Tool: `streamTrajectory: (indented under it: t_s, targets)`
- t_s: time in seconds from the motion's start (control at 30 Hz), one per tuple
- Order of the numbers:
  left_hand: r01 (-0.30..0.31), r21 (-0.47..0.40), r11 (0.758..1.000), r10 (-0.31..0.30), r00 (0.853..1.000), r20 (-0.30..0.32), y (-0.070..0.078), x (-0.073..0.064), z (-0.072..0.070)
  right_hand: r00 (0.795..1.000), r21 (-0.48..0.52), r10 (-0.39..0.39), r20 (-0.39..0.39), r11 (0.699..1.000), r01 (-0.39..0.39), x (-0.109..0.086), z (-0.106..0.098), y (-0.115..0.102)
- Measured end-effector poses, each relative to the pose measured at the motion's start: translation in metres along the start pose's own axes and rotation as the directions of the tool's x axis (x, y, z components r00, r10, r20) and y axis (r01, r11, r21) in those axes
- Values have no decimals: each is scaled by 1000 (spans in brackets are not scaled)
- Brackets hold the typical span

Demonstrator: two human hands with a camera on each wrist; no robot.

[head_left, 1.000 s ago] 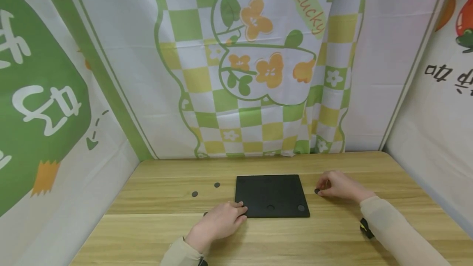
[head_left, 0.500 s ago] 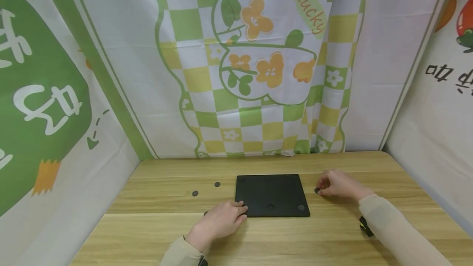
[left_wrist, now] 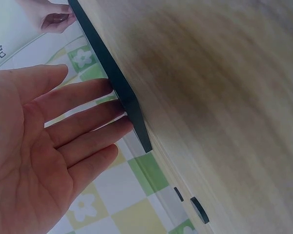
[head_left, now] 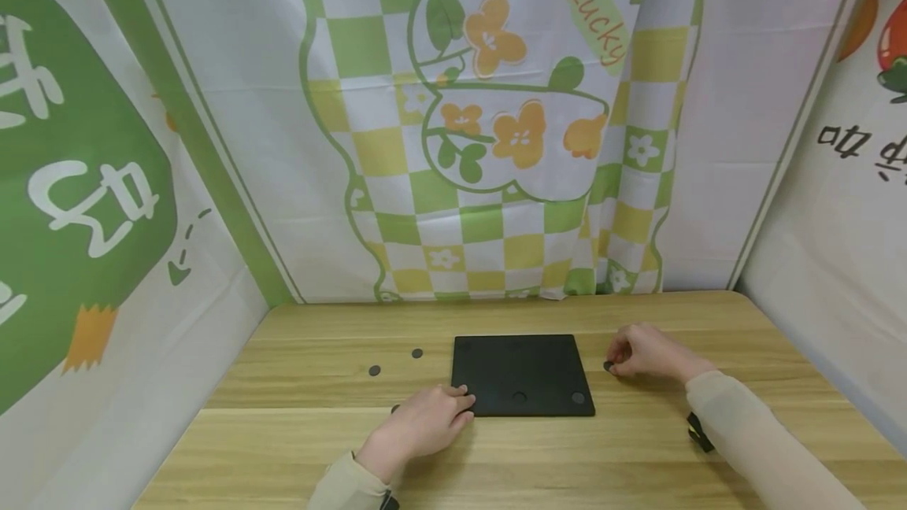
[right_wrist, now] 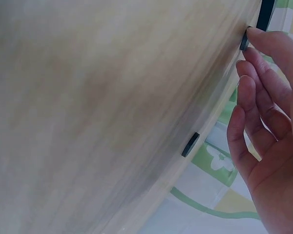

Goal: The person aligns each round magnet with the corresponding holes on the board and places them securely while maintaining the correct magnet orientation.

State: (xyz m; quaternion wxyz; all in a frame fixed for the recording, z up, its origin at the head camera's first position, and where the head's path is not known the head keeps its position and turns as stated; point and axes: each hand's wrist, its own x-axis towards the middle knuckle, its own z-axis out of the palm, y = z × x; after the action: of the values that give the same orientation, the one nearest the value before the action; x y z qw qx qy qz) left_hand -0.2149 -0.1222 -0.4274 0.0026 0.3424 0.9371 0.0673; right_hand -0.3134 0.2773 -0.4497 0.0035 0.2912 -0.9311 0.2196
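A flat black rectangular board (head_left: 520, 375) lies on the wooden table. My left hand (head_left: 423, 421) rests its fingertips on the board's near left corner; in the left wrist view the fingers (left_wrist: 90, 117) extend nearly straight to its edge. Right of the board, my right hand (head_left: 646, 352) pinches a small dark disc (right_wrist: 244, 40) between thumb and index finger, low at the tabletop. A grey disc (head_left: 577, 397) sits at the board's near right corner, and a round mark (head_left: 520, 397) shows at the middle of its near edge.
Two loose dark discs (head_left: 374, 371) lie left of the board, and a third (head_left: 395, 408) is partly covered by the left hand. Another disc (right_wrist: 190, 145) lies near the right hand. A patterned curtain (head_left: 496, 250) hangs behind the table (head_left: 319, 455).
Both hands stay in place, the left on the board's corner and the right at the disc. Only a slight shift of the head view shows.
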Motion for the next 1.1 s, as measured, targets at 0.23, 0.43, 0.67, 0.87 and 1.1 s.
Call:
streamTrajectory:
  t_s: [0.23,0.43,0.67,0.87,1.1]
  targets:
    - [1,-3,1000,-1,1000,-4,0,0,0,1000,-19,3,1,1000,-3,0,-1,1]
    - [6,0,1000,-6,1000,-5,-1,0,1,1000,-33,-13,-16,999,12,0,2,4]
    - [3,6,1000,-3,1000,-5,-1,0,1,999,-37,-28,-30,999,27,-1,3,4]
    - [-6,11,1000,6,1000,-12,0,0,0,999,-46,-32,-39,998,30,-2,4,6]
    - [-11,14,1000,12,1000,-20,0,0,0,999,-40,-37,-38,999,36,-1,5,8]
